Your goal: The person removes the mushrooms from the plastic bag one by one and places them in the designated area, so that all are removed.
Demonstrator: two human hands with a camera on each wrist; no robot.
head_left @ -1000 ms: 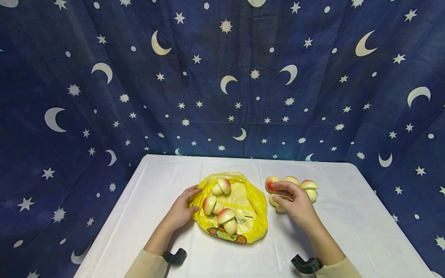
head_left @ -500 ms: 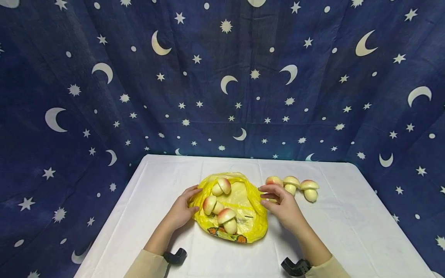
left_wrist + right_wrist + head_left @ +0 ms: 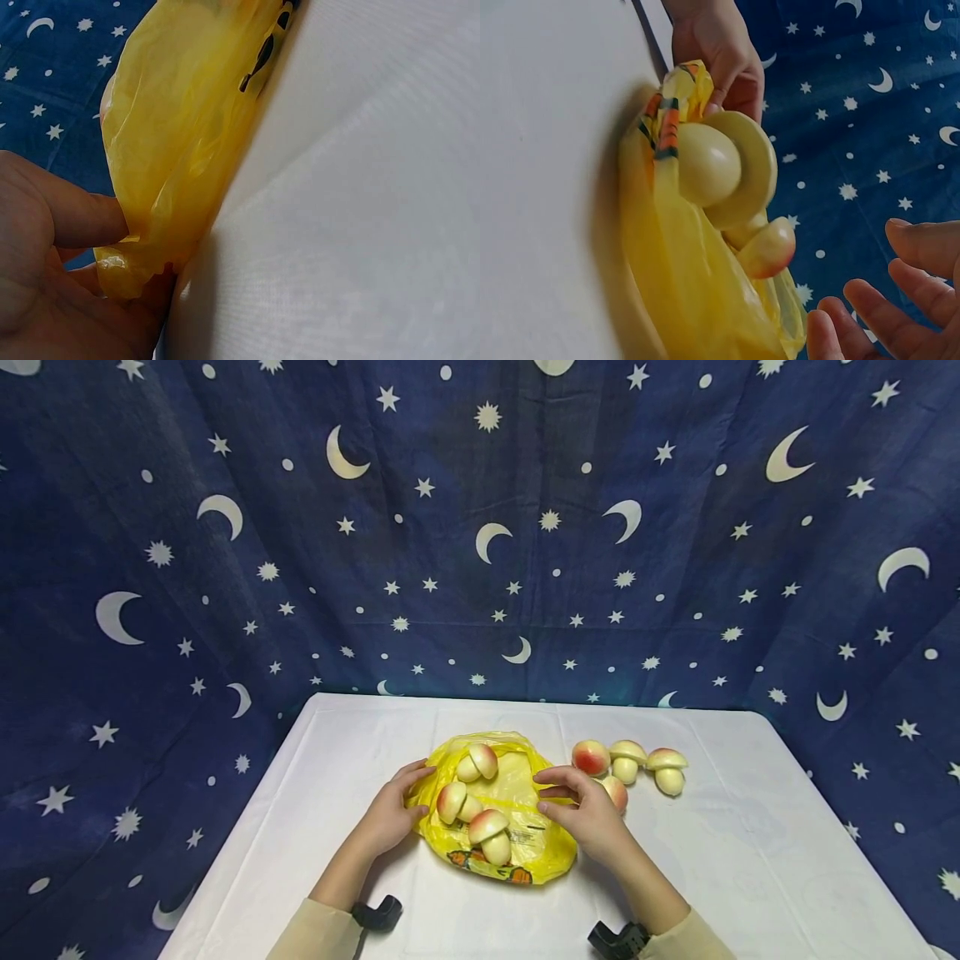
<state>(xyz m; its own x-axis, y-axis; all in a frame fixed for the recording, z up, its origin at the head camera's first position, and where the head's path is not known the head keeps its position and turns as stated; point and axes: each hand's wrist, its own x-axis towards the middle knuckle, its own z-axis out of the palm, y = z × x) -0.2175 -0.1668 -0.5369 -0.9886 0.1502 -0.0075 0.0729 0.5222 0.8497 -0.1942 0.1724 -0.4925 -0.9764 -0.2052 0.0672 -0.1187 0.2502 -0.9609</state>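
The left grip (image 3: pixel 390 810) pinches the yellow bag (image 3: pixel 557 853) on the bench (image 3: pixel 750 852); the right grip (image 3: pixel 581 814), fingers apart, is at its right rim. Inside, the near mushroom (image 3: pixel 491 837) slants lengthwise, cap away from the person; the middle mushroom (image 3: pixel 455 802) points its cap left, the far mushroom (image 3: pixel 478 763) right.

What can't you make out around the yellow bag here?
Head: part of the nearest loose mushroom, hidden by the right hand.
Head: black print on the yellow bag, too small to read.
Left wrist: part of the bag, cut by the top edge.
Right wrist: part of the right hand, cut off by the right edge.
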